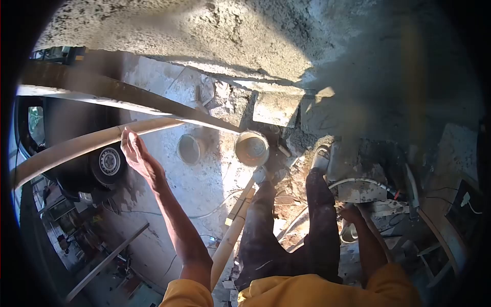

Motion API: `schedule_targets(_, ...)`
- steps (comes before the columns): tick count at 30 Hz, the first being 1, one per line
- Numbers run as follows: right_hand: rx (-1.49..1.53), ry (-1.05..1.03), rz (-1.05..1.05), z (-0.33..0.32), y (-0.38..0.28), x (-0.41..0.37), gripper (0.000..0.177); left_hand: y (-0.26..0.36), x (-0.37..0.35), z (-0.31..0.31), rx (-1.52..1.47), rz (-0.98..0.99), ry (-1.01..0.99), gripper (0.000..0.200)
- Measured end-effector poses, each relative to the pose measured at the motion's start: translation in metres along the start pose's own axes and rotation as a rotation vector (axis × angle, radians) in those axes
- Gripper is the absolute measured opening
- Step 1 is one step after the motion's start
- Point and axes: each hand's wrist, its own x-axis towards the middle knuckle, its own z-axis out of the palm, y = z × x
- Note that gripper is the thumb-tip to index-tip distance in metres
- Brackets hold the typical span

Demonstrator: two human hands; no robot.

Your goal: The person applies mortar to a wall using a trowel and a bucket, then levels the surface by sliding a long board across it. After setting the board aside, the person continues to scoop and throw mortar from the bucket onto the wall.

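Observation:
My left hand [139, 156] is raised with its fingers stretched out. Its fingertips overlap a long round wooden pole [76, 147] that slants across the left side. My right hand [350, 213] is low beside my right leg, its fingers curled closed. Just below it shows the round mouth of a small container [349, 234], partly behind my forearm; I cannot tell whether the fingers hold it. A bucket [251, 149] with a grey, dusty inside stands on the floor ahead of my feet. Another pale bucket [190, 149] is left of it.
A rough plastered wall [245, 36] rises in front. One thick beam [148, 100] crosses above the pole. The wheel [109, 161] of a dark vehicle is at left. Rubble, a square slab [277, 108], a pale hose [358, 180] and another pole [225, 250] lie around my feet.

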Motion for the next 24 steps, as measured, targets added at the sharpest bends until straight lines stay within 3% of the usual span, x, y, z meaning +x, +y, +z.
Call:
schedule_targets(2, 0.197, 0.177, 0.421, -0.1, -0.055, -0.042, 0.032, 0.069, 0.047, 0.011, -0.062, 0.186, -0.057, 0.071)
schedule_targets(3, 0.328, 0.248, 0.577, -0.097, -0.05, -0.042, 0.038, 0.094, 0.069, 0.018, -0.11, 0.252, -0.11, 0.071)
schedule_targets(5, 0.437, 0.363, 0.501, -0.154, -0.079, -0.044, 0.048, 0.125, 0.1, 0.025, -0.074, 0.19, -0.357, 0.064)
schedule_targets(7, 0.412, 0.546, 0.382, -0.231, -0.136, -0.049, 0.053, 0.1, 0.116, 0.036, -0.003, 0.139, -0.357, 0.046)
schedule_targets(8, 0.428, 0.564, 0.329, -0.282, -0.174, -0.054, 0.05, 0.111, 0.106, 0.038, -0.124, 0.091, -0.395, 0.039)
schedule_targets(9, 0.549, 0.75, 0.219, -0.321, -0.213, -0.064, 0.05, 0.12, 0.096, 0.033, -0.235, 0.048, -0.424, 0.033)
schedule_targets(11, 0.679, 1.011, -0.044, -0.389, -0.29, -0.074, 0.059, 0.101, 0.087, 0.022, -0.267, 0.155, -0.324, 0.035)
schedule_targets(13, 0.624, 1.2, -0.298, -0.456, -0.367, -0.092, 0.07, 0.095, 0.069, -0.001, -0.154, 0.147, -0.325, 0.037)
schedule_targets(15, 0.68, 1.228, -0.504, -0.517, -0.451, -0.144, 0.074, 0.125, 0.034, -0.017, -0.079, 0.184, -0.271, 0.035)
schedule_targets(17, 0.595, 1.316, -0.722, -0.552, -0.508, -0.16, 0.086, 0.158, 0.001, -0.032, -0.059, 0.0, -0.322, 0.039)
schedule_targets(18, 0.515, 1.362, -0.785, -0.562, -0.533, -0.168, 0.092, 0.143, -0.007, -0.034, -0.324, -0.08, -0.355, 0.038)
schedule_targets(20, 0.408, 1.387, -0.823, -0.575, -0.571, -0.183, 0.107, 0.122, -0.021, -0.032, -0.575, -0.144, -0.426, 0.042)
schedule_targets(24, 0.529, 1.493, -0.715, -0.551, -0.605, -0.187, 0.098, 0.145, -0.09, -0.037, -0.376, 0.019, -0.526, 0.045)
